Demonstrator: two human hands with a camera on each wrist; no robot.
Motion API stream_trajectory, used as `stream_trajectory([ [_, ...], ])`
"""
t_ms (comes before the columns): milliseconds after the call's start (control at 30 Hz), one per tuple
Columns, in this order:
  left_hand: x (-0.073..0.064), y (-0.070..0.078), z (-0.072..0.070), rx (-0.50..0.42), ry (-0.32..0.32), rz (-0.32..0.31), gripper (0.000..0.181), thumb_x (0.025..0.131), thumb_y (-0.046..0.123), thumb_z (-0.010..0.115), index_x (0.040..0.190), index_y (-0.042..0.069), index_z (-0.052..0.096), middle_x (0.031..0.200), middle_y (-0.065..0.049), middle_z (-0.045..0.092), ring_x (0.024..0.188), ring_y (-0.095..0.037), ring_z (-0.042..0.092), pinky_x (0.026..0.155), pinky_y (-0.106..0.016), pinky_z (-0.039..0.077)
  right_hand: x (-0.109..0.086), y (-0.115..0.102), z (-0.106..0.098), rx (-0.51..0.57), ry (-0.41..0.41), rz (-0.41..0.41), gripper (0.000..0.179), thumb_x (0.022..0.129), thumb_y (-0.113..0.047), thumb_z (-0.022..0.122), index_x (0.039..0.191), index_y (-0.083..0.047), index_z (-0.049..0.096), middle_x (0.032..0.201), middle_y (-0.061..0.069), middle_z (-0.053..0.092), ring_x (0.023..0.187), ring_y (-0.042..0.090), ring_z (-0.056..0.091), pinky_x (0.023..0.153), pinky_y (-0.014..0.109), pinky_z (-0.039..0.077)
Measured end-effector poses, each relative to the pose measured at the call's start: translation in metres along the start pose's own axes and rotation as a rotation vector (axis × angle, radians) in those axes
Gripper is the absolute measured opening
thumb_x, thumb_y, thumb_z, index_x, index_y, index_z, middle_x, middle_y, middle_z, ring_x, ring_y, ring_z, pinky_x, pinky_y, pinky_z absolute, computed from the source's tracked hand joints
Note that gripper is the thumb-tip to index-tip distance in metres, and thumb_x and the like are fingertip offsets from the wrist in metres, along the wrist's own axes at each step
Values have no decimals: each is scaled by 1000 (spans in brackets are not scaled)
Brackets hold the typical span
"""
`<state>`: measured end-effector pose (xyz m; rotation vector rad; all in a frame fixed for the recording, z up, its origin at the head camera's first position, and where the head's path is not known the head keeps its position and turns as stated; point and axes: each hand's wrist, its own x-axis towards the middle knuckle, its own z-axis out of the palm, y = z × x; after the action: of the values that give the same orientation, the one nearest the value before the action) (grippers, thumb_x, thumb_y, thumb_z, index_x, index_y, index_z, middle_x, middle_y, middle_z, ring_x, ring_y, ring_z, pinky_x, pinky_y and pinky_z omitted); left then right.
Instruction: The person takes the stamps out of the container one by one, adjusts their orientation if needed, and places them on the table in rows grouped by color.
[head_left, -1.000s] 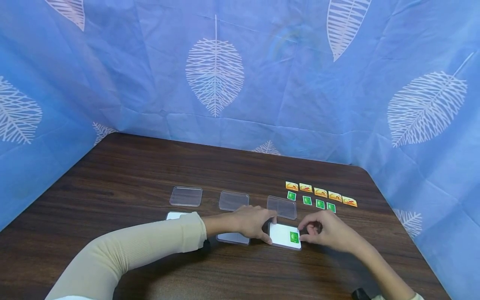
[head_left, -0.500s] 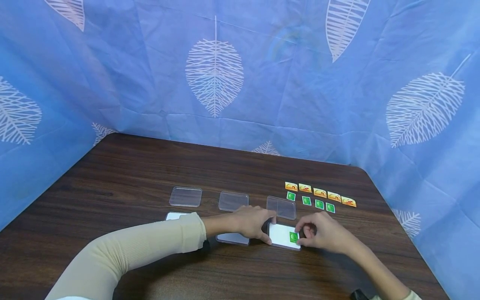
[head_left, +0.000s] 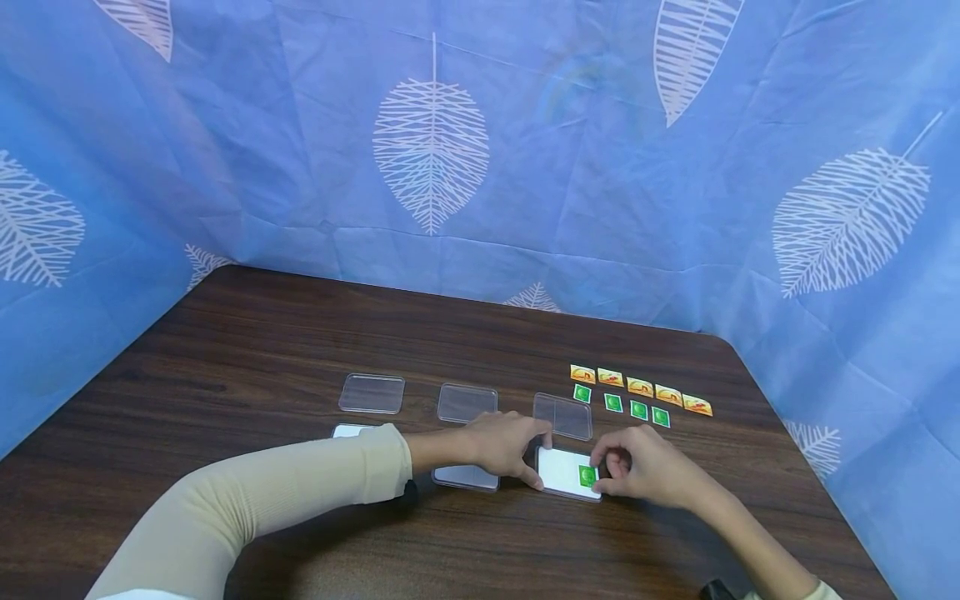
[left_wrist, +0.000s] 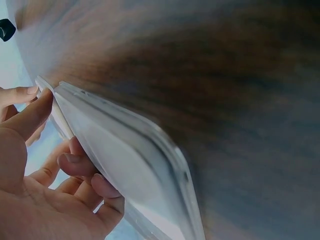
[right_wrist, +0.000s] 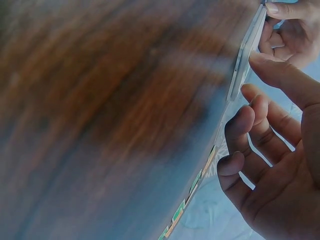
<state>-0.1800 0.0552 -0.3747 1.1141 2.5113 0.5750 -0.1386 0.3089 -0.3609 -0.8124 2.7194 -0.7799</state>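
A flat clear case with a white insert (head_left: 558, 468) lies in front of me, a small green picture card (head_left: 587, 476) on its right end. My left hand (head_left: 501, 446) grips the case's left end, thumb at the near corner and forefinger at the far one. At the other end, the thumb and forefinger of my right hand (head_left: 641, 467) pinch about the green card's right side. In the right wrist view, that thumb touches the top of the case (right_wrist: 245, 60) while the other fingers curl beside it.
Three clear lids (head_left: 467, 402) lie in a row behind. Two more white-filled cases, one in the middle (head_left: 467, 477) and one at left (head_left: 351, 430), are partly hidden by my left arm. Several orange picture cards (head_left: 640, 387) and green cards (head_left: 638, 410) are lined up at back right.
My right thumb and forefinger have moved slightly left, from the case's right edge to the green card's side, then stayed there. My left hand keeps its grip in place.
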Motion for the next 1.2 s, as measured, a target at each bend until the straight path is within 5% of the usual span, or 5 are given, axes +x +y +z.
stream_trajectory([
  [367,-1,2,-1,17,-24,18,44,90,37,82,125,21,60,86,10,57,68,-7,46,59,-23,35,-1,4,0,44,-4,-3,16,85,-15,87,92,-11,74,62,-15,47,55,-1,40,56,22,40],
  [767,2,-1,-2,7,-28,26,45,90,37,83,127,20,64,117,4,70,80,-6,53,65,-23,41,1,4,0,59,-14,15,17,85,-15,87,94,-9,74,63,-14,47,56,0,40,57,23,40],
  [1200,1,0,-2,-1,-33,9,44,90,36,83,126,20,64,116,4,69,81,-6,54,65,-24,40,2,-1,0,33,-25,19,15,85,-14,86,94,-8,75,60,-14,51,53,0,42,56,22,42],
])
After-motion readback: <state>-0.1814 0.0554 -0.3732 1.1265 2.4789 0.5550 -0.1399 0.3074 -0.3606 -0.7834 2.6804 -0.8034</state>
